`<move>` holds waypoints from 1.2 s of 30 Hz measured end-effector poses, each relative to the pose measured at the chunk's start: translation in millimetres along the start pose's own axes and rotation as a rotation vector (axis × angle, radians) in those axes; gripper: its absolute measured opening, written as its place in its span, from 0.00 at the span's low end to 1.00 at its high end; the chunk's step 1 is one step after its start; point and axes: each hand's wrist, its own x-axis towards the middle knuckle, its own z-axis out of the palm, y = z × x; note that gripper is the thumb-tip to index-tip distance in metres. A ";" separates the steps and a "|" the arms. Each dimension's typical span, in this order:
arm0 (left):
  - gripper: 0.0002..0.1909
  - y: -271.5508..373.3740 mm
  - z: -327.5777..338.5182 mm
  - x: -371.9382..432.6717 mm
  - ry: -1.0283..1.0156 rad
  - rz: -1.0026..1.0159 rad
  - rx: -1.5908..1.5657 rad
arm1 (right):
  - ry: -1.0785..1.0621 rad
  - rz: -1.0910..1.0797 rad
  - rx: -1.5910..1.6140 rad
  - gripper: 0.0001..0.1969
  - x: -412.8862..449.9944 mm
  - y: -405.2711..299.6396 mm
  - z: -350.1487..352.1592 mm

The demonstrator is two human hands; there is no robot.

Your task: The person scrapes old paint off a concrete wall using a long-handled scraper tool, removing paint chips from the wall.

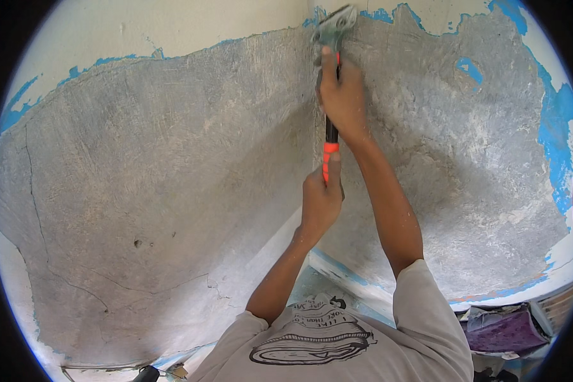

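Observation:
A long-handled wall scraper [332,130] points up along the inner corner of two walls, its handle black with red-orange bands. My right hand [346,98] wraps the upper handle just below the metal scraper head [336,26]. Lower down, my left hand [321,203] grips the red-orange end of the handle. The head lies at the corner, near the ragged edge where cream paint [248,16] meets bare grey plaster [172,143]. Blue paint [382,15] shows along that edge. The blade's exact contact with the wall is hard to tell.
More blue paint [556,138] borders the right wall's bare area, and a small blue patch [470,70] stands within it. Cracks and a small hole [137,243] mark the left wall. Low at the right is a purple item [501,332]; a dark object [148,374] sits at bottom left.

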 end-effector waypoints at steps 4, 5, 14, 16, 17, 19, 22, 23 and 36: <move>0.32 -3.5 9.4 0.6 -0.001 0.010 -0.046 | -0.020 -0.039 -0.051 0.25 6.8 -2.1 -4.5; 0.32 12.2 10.8 7.0 -0.031 -0.008 -0.082 | -0.028 -0.067 -0.087 0.25 14.3 -7.4 -8.0; 0.32 9.8 17.4 -8.4 -0.060 -0.098 -0.185 | -0.079 -0.016 -0.096 0.24 -2.9 -8.4 -11.2; 0.32 17.9 16.8 -9.4 -0.088 -0.145 -0.250 | -0.144 0.077 -0.066 0.23 2.0 -19.6 -15.8; 0.32 14.8 16.7 -8.5 -0.077 -0.120 -0.218 | -0.204 0.168 -0.041 0.22 4.3 -21.4 -15.4; 0.32 6.6 17.8 -5.3 -0.069 -0.098 -0.189 | -0.158 0.087 -0.067 0.22 5.9 -10.2 -11.3; 0.31 -19.6 17.2 -1.3 0.001 -0.051 -0.088 | -0.060 -0.082 -0.141 0.22 -7.9 16.0 -6.2; 0.31 -30.3 20.0 -7.5 0.024 -0.039 -0.077 | -0.007 -0.170 -0.191 0.22 -14.6 25.3 -5.0; 0.19 -109.5 8.2 -94.4 0.242 0.006 0.203 | -0.313 0.388 0.338 0.14 -223.6 75.5 -63.4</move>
